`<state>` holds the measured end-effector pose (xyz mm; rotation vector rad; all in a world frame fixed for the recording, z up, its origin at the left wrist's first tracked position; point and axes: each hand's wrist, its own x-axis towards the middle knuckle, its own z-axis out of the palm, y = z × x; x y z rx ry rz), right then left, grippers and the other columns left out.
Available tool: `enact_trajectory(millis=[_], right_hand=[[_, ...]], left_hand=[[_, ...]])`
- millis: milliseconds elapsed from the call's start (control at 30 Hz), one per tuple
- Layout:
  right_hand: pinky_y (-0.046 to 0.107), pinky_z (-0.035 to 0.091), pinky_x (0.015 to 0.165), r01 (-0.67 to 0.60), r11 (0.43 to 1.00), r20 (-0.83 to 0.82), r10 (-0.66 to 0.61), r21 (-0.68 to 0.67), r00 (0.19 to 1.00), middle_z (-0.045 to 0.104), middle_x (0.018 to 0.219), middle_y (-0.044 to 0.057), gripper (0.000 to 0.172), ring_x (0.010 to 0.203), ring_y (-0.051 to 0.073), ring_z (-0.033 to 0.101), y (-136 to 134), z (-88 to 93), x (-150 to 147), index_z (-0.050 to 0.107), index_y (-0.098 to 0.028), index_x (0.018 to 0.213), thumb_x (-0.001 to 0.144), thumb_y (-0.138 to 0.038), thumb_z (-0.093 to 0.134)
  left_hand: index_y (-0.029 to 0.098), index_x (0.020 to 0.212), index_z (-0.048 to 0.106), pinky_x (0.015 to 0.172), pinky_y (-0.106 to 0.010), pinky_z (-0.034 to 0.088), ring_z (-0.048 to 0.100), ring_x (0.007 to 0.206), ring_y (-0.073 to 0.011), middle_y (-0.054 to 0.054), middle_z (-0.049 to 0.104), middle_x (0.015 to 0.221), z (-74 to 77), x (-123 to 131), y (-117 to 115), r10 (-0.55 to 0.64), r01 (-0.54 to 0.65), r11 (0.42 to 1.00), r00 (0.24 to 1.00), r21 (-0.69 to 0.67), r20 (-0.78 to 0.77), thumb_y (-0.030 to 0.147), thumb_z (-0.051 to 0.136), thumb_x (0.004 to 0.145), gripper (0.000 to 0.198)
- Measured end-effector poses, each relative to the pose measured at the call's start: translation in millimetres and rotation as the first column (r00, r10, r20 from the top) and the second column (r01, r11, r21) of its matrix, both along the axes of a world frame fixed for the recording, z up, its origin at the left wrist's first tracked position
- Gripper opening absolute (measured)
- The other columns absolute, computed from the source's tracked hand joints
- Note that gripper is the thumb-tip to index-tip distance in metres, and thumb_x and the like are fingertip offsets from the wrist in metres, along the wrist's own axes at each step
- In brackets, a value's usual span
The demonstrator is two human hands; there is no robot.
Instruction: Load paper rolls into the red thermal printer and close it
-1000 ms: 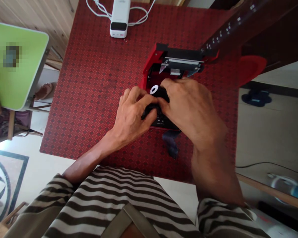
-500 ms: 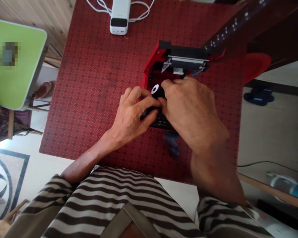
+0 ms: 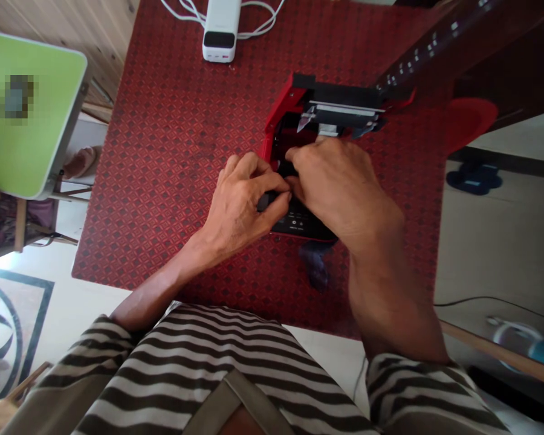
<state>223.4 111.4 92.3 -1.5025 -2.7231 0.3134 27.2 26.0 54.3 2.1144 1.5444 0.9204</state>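
A small red and black printer [image 3: 299,124] sits on the red patterned tablecloth [image 3: 176,121] with its lid swung open at the back. My left hand [image 3: 242,202] is curled at the printer's left front, fingers pinched on a black part beside the control panel. My right hand [image 3: 344,187] covers the printer's open bay, fingers closed over something dark that I cannot make out. The white-cored roll seen before is hidden under my fingers. A dark strap [image 3: 315,266] hangs from the printer's front.
A white power bank [image 3: 220,27] with white cable lies at the table's far edge. A green table [image 3: 22,115] stands at the left, with a foot below it. Dark wooden furniture [image 3: 457,42] rises at the right. Tiled floor surrounds the table.
The black roll with its white core, visible between my fingers before, has gone down into the printer's bay under my right hand. Both hands have shifted slightly toward the bay.
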Motion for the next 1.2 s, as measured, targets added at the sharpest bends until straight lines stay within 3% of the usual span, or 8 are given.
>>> enact_trajectory(millis=[100,233,367,467,600,900,1067,1200], right_hand=[[0.052,0.072,0.099,0.04,0.998,0.015,-0.039,-0.041,0.999,0.09,0.111,0.017,0.022,0.111,0.04,0.09,4,-3.1,-1,0.084,-0.024,0.107,0.118,-0.022,0.065],[0.051,0.071,0.103,0.064,0.993,0.089,-0.055,-0.103,0.995,0.093,0.126,0.023,0.028,0.121,0.042,0.09,-1,9.2,-12,0.085,-0.021,0.112,0.113,-0.009,0.059],[0.054,0.069,0.12,0.016,0.993,-0.031,-0.02,-0.117,0.999,0.093,0.138,0.018,0.03,0.137,0.041,0.086,-8,21.8,-6,0.088,-0.024,0.123,0.113,-0.01,0.063],[0.06,0.066,0.127,-0.057,0.988,-0.153,0.034,-0.147,0.988,0.096,0.132,0.011,0.035,0.135,0.04,0.087,-15,27.4,9,0.094,-0.031,0.122,0.118,-0.018,0.062],[0.055,0.068,0.121,-0.156,0.956,-0.263,0.088,-0.249,0.961,0.1,0.127,0.004,0.036,0.124,0.036,0.091,-23,28.9,27,0.099,-0.036,0.125,0.119,-0.026,0.065],[0.048,0.07,0.105,-0.115,0.953,-0.309,0.024,-0.282,0.951,0.101,0.117,0.0,0.041,0.109,0.032,0.095,-25,29.5,26,0.102,-0.041,0.12,0.116,-0.021,0.065],[0.049,0.07,0.107,-0.061,0.97,-0.316,-0.018,-0.237,0.949,0.1,0.115,0.001,0.036,0.106,0.032,0.095,-28,28.2,27,0.1,-0.039,0.116,0.116,-0.023,0.068],[0.051,0.071,0.106,0.008,0.986,-0.34,-0.065,-0.168,0.938,0.099,0.115,0.003,0.033,0.104,0.034,0.094,-32,26.9,28,0.099,-0.037,0.118,0.118,-0.025,0.068]], left_hand=[[0.027,0.114,0.096,0.126,-0.06,0.061,0.078,0.117,-0.0314,-0.007,0.083,0.118,5.8,3,4,0.007,-0.008,0.999,1.0,-0.037,-0.006,0.024,0.08,0.122,0.018],[0.027,0.113,0.095,0.123,-0.06,0.063,0.079,0.122,-0.0343,-0.008,0.084,0.12,9.1,6,7,0.01,-0.012,0.999,0.999,-0.043,-0.045,0.024,0.081,0.122,0.017],[0.026,0.115,0.094,0.121,-0.057,0.063,0.078,0.126,-0.0357,-0.01,0.086,0.127,7.3,5,6,0.004,-0.007,0.999,0.997,-0.035,-0.079,0.03,0.081,0.125,0.017],[0.026,0.12,0.094,0.121,-0.056,0.063,0.079,0.128,-0.035,-0.01,0.087,0.128,4.8,0,3,0.011,-0.011,1.0,0.998,0.0,-0.057,0.03,0.079,0.126,0.016],[0.03,0.126,0.094,0.122,-0.055,0.064,0.081,0.126,-0.0314,-0.007,0.088,0.128,0.7,-11,-3,0.049,-0.049,0.999,0.999,0.016,0.01,0.031,0.075,0.127,0.019],[0.031,0.124,0.092,0.115,-0.047,0.069,0.084,0.122,-0.0262,-0.005,0.089,0.129,-6.1,-18,-14,0.032,-0.044,0.996,0.989,0.076,0.142,0.031,0.07,0.129,0.023],[0.034,0.124,0.092,0.114,-0.048,0.07,0.084,0.122,-0.0267,-0.005,0.089,0.129,-6.7,-18,-17,0.035,-0.05,0.995,0.983,0.085,0.178,0.033,0.071,0.129,0.021],[0.033,0.135,0.092,0.122,-0.052,0.067,0.083,0.129,-0.0294,-0.008,0.088,0.136,-8.3,-16,-18,0.018,-0.027,0.996,0.994,0.084,0.103,0.036,0.078,0.127,0.017]])
